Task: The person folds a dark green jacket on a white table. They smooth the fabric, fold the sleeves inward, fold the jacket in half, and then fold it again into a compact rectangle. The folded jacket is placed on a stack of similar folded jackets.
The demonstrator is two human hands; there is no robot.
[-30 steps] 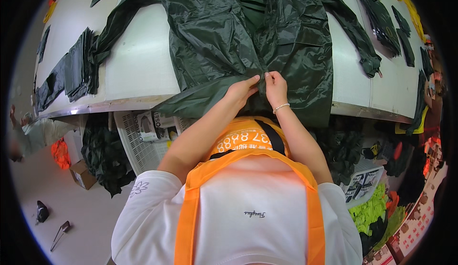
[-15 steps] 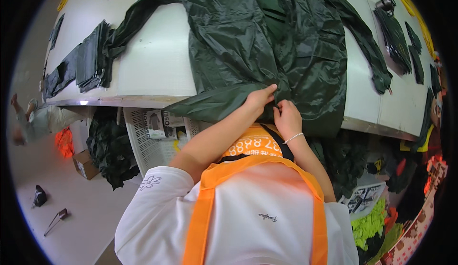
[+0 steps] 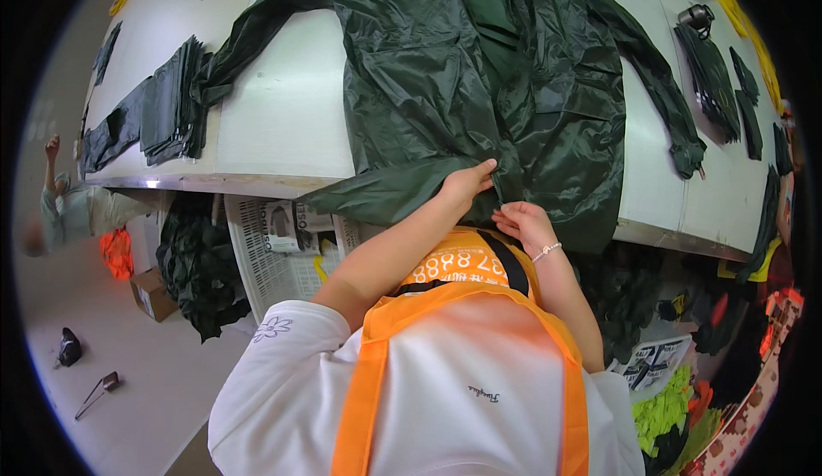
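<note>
A dark green, shiny rain jacket [image 3: 411, 74] lies spread over the table, sleeves out to both sides and its hem hanging over the near edge. My left hand [image 3: 469, 183] is closed on the jacket's front edge just above the hem, thumb on top. Slightly lower and to the right, my right hand [image 3: 527, 223] pinches the lower end of the same front opening, fingertips together. The fabric between my hands is bunched, and I cannot make out whether a zipper sits under my fingertips. The left front panel's lower corner is folded out toward the left.
The white table [image 3: 282, 125] bears a stack of folded dark pieces [image 3: 171, 104] at left and another stack [image 3: 709, 82] at right, near a dark cylinder [image 3: 698, 19]. Below stand a white basket [image 3: 257, 279] and a cardboard box [image 3: 154, 294]. A person [image 3: 73, 206] is at far left.
My right hand has moved slightly down, drawing the jacket's front edge with it. My left hand keeps its hold nearly in place. The person at far left has raised an arm.
</note>
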